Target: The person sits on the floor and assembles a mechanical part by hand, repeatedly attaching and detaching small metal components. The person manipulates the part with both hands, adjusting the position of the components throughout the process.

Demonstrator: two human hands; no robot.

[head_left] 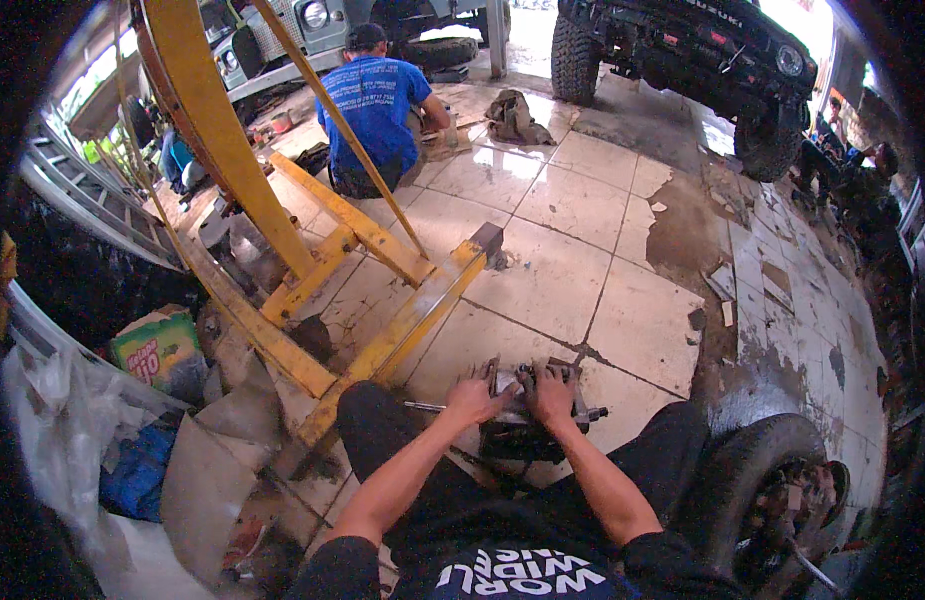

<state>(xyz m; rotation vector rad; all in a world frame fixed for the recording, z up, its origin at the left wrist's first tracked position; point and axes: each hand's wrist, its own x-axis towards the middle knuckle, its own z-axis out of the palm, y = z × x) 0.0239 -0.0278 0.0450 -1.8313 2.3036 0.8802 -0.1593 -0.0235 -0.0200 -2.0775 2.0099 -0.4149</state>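
Between my legs on the tiled floor sits a dark, greasy metal machine part [522,442], with a short stub sticking out on its right. My left hand [474,398] is closed on its left side, fingers curled over the far edge. On the right side, my right hand [550,395] grips the same part, fingers bent over the top. A lighter piece, too small to make out, shows between the hands. A thin metal rod [422,406] lies just left of the part. The hands hide much of the part's upper face.
A yellow steel hoist frame [402,345] stands at the left. A wheel with tyre [752,480] lies near my right knee. Ahead, a person in a blue shirt [374,115] sits on the floor. Vehicles, including a black one [682,60], stand behind. Broken tiles [682,230] lie right.
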